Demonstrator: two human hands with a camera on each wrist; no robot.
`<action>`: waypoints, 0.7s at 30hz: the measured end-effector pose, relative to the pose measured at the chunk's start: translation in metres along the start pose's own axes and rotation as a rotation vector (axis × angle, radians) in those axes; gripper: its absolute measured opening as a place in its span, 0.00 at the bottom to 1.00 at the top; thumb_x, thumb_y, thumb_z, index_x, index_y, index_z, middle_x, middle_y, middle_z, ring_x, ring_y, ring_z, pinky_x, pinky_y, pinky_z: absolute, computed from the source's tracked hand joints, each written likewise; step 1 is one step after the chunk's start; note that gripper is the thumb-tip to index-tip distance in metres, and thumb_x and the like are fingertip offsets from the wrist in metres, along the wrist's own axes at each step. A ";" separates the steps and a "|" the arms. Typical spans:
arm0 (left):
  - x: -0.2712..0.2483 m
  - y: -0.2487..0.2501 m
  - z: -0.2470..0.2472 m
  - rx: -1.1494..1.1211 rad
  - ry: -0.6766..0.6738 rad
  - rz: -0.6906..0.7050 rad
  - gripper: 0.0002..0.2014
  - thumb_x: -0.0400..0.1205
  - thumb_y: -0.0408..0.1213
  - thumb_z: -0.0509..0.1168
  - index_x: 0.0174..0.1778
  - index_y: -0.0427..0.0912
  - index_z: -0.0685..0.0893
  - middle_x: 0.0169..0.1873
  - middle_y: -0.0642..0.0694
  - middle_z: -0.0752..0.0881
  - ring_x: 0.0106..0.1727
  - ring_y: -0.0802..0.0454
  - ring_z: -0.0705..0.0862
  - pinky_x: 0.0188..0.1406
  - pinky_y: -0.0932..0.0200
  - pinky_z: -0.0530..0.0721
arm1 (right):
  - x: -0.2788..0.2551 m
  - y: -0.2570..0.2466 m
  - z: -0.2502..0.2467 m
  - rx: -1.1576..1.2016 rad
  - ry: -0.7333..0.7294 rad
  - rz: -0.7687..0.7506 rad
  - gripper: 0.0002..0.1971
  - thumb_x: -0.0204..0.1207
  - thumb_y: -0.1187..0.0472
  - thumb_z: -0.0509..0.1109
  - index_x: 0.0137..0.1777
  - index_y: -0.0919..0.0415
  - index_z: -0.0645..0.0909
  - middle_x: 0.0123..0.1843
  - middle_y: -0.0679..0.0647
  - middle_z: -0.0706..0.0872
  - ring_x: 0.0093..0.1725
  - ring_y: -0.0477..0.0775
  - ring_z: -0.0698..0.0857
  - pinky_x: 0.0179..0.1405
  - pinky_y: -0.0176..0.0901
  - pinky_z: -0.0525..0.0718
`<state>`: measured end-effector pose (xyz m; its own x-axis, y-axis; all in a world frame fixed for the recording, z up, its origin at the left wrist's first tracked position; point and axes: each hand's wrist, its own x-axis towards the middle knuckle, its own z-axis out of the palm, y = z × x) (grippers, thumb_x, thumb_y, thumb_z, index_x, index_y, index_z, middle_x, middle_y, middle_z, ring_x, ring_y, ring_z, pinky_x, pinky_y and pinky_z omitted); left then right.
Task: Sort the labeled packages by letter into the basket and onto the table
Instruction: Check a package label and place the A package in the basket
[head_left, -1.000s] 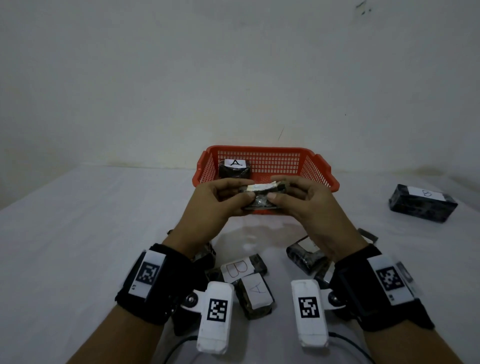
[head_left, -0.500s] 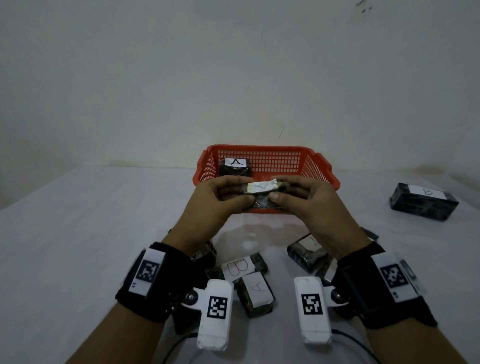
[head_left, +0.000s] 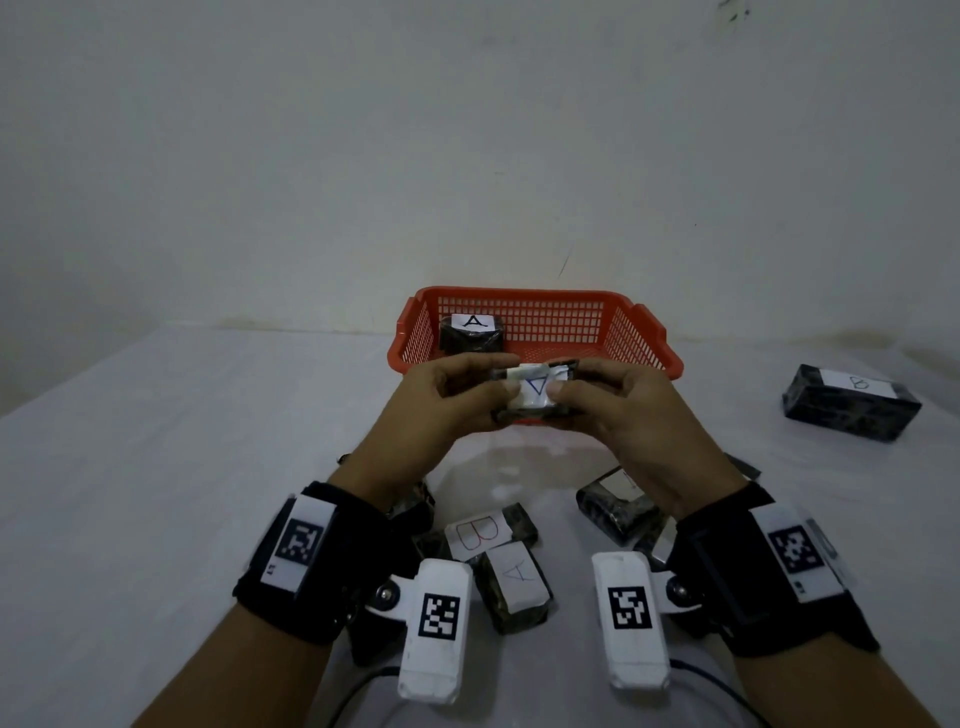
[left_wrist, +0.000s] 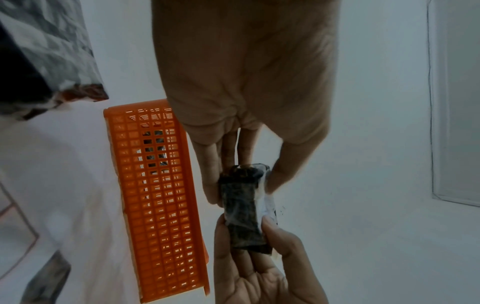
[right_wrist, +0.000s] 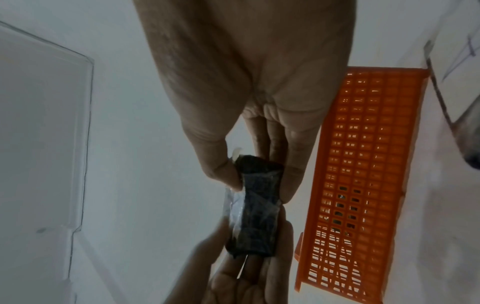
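Observation:
Both hands hold one small dark package (head_left: 535, 395) in the air just in front of the orange basket (head_left: 644, 332). Its white label shows an A seen upside down. My left hand (head_left: 457, 395) pinches its left end and my right hand (head_left: 613, 402) pinches its right end. The wrist views show the same package (left_wrist: 244, 207) (right_wrist: 257, 207) gripped between thumb and fingers at each end. Inside the basket at the left sits a package labeled A (head_left: 471, 332). On the table a package labeled B (head_left: 852, 408) lies at the far right.
Below my wrists lies a pile of packages, among them one labeled B (head_left: 485, 532), one labeled A (head_left: 514, 584) and another dark one (head_left: 618, 506). The white table (head_left: 182, 467) meets a plain wall behind the basket.
The held package has been turned between the hands so its label now faces me and shows the letter. Both hands stay in the same place before the basket.

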<state>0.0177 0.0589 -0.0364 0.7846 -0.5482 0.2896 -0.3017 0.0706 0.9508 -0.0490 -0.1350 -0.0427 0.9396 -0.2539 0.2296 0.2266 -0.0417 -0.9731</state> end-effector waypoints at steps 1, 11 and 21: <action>0.000 -0.001 0.000 0.019 0.022 0.002 0.14 0.84 0.31 0.70 0.66 0.41 0.88 0.55 0.45 0.93 0.57 0.49 0.92 0.58 0.54 0.91 | 0.000 0.000 0.000 -0.011 -0.003 -0.004 0.14 0.80 0.70 0.75 0.65 0.69 0.88 0.57 0.62 0.95 0.57 0.60 0.95 0.58 0.50 0.93; -0.001 -0.001 0.001 0.050 0.055 0.009 0.11 0.84 0.33 0.69 0.61 0.41 0.91 0.52 0.47 0.94 0.55 0.51 0.93 0.55 0.56 0.92 | -0.001 -0.001 0.003 -0.059 -0.004 -0.032 0.13 0.78 0.66 0.78 0.62 0.66 0.89 0.56 0.60 0.95 0.56 0.57 0.95 0.55 0.50 0.94; 0.001 0.002 0.001 0.113 0.079 0.013 0.16 0.77 0.32 0.77 0.60 0.44 0.90 0.53 0.49 0.93 0.57 0.52 0.91 0.64 0.48 0.89 | -0.002 -0.005 0.002 -0.053 0.060 -0.158 0.19 0.73 0.69 0.81 0.63 0.60 0.88 0.56 0.54 0.96 0.58 0.52 0.94 0.61 0.48 0.92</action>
<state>0.0171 0.0578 -0.0344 0.8192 -0.4802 0.3135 -0.3674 -0.0197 0.9299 -0.0516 -0.1327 -0.0385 0.8762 -0.2971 0.3795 0.3545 -0.1361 -0.9251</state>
